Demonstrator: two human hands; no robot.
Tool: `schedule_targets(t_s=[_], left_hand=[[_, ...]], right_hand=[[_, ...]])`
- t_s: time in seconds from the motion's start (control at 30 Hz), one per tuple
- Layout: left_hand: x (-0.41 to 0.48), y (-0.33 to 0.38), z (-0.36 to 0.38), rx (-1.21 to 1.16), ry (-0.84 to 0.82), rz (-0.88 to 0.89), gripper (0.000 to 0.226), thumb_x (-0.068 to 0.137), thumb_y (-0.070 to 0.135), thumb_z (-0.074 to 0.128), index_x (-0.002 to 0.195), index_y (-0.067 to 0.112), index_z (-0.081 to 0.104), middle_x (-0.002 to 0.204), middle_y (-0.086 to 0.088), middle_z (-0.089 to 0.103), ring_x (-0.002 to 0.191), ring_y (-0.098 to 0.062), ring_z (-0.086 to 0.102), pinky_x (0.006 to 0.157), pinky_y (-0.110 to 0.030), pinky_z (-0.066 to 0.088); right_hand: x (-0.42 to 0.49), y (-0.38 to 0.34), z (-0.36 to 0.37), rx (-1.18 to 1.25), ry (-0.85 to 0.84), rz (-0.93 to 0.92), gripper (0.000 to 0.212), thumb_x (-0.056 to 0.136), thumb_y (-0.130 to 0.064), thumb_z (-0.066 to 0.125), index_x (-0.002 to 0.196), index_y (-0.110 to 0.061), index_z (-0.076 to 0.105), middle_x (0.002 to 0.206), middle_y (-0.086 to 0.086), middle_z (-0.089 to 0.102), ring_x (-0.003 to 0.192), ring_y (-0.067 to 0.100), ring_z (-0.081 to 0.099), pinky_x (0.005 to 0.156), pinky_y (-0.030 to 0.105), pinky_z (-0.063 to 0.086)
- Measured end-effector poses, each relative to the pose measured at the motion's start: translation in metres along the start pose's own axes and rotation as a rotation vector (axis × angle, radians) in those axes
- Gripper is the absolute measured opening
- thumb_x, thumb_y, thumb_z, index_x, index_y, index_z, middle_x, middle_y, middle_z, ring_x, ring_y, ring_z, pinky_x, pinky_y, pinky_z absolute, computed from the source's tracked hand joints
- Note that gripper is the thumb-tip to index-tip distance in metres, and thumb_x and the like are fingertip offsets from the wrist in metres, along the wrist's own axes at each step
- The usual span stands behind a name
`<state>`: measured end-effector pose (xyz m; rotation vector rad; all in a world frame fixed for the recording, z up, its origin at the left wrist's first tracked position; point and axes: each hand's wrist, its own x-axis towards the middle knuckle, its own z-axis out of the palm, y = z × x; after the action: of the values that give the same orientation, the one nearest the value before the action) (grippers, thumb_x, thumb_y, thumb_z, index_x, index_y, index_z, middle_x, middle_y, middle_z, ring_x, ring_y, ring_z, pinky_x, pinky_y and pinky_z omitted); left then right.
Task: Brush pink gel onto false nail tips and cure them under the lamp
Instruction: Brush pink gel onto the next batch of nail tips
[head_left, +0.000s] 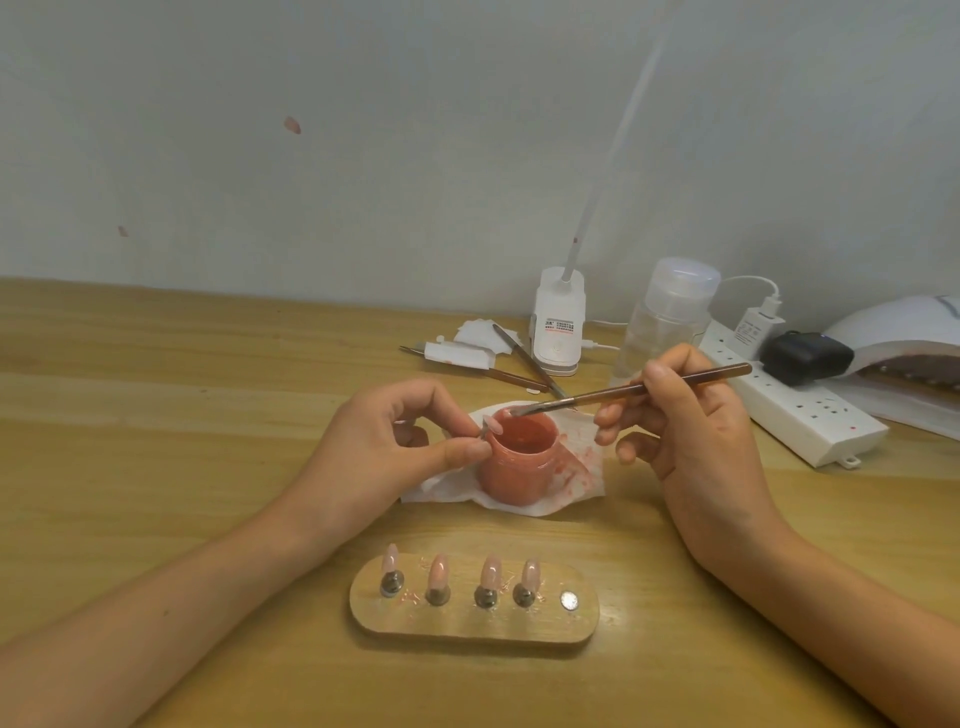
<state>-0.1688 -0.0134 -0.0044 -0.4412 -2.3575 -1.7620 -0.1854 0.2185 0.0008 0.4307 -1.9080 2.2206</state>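
An open jar of pink gel (519, 457) stands on a stained white tissue (571, 467) at the table's middle. My left hand (395, 447) pinches a small nail tip on its stand (491, 423) just left of the jar's rim. My right hand (691, 421) grips a thin brown brush (623, 394), whose bristles rest at the jar's far rim. In front of me a wooden holder (472, 621) carries several pink nail tips (439, 569) on metal stands, and its rightmost magnet (569, 600) is bare. The white curing lamp (904, 338) sits at the far right.
A white power strip (800, 410) with a black plug (805, 356) lies right of my right hand. Behind the jar stand a clear pump bottle (665, 317), a white desk-lamp base (558, 327), spare brushes (530, 361) and white wipes (480, 338). The wall is close behind.
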Motion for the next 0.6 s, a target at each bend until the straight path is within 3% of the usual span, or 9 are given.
schedule_targets(t_s=[0.17,0.27,0.37,0.43,0.5,0.6], left_hand=[[-0.0001,-0.0008,0.0003,0.012,-0.010,-0.003,0.024,0.062,0.045,0.076,0.075,0.026,0.071,0.086,0.007,0.074,0.083,-0.047,0.061,0.076,-0.053,0.054],[0.0008,-0.0014,-0.0001,-0.005,-0.008,-0.018,0.023,0.060,0.043,0.078,0.073,0.026,0.071,0.084,0.007,0.074,0.064,-0.036,0.055,0.062,-0.033,0.050],[-0.0005,-0.0015,-0.0006,-0.013,-0.022,-0.038,0.018,0.062,0.040,0.078,0.071,0.027,0.070,0.084,0.006,0.074,0.061,-0.021,0.050,0.057,-0.025,0.045],[-0.0014,-0.0009,-0.0005,-0.008,-0.018,-0.037,0.019,0.061,0.040,0.078,0.071,0.026,0.070,0.085,0.005,0.074,0.059,-0.025,0.050,0.056,-0.028,0.048],[-0.0011,0.0002,0.0001,0.000,-0.005,-0.034,0.020,0.062,0.040,0.078,0.071,0.024,0.070,0.087,0.006,0.075,0.065,-0.039,0.056,0.064,-0.042,0.053],[-0.0001,0.0003,0.0007,-0.001,0.000,-0.016,0.018,0.063,0.040,0.078,0.072,0.026,0.070,0.085,0.007,0.074,0.071,-0.044,0.059,0.066,-0.047,0.053]], right_hand=[[-0.0006,0.0015,0.0016,-0.052,-0.003,0.021,0.020,0.091,-0.031,0.053,0.086,-0.012,0.049,0.068,0.008,0.069,0.060,0.017,0.067,0.047,0.021,0.050],[-0.0003,-0.0002,-0.0001,-0.018,0.019,-0.005,0.018,0.093,-0.029,0.051,0.085,-0.013,0.048,0.067,0.007,0.069,0.060,0.017,0.067,0.048,0.021,0.051],[-0.0010,-0.0010,0.0035,-0.046,-0.018,-0.013,0.022,0.090,-0.033,0.052,0.087,-0.012,0.048,0.069,0.007,0.070,0.062,0.018,0.068,0.049,0.022,0.052],[-0.0002,0.0009,0.0022,-0.082,0.004,0.007,0.018,0.097,-0.027,0.050,0.087,-0.012,0.048,0.068,0.007,0.070,0.060,0.016,0.066,0.047,0.021,0.050],[-0.0009,0.0015,-0.0013,-0.071,0.037,0.009,0.016,0.099,-0.022,0.048,0.086,-0.013,0.049,0.066,0.005,0.069,0.058,0.014,0.065,0.046,0.020,0.049],[-0.0030,-0.0017,0.0006,-0.042,0.000,-0.030,0.021,0.090,-0.032,0.053,0.087,-0.012,0.048,0.068,0.006,0.070,0.062,0.017,0.068,0.047,0.021,0.051]])
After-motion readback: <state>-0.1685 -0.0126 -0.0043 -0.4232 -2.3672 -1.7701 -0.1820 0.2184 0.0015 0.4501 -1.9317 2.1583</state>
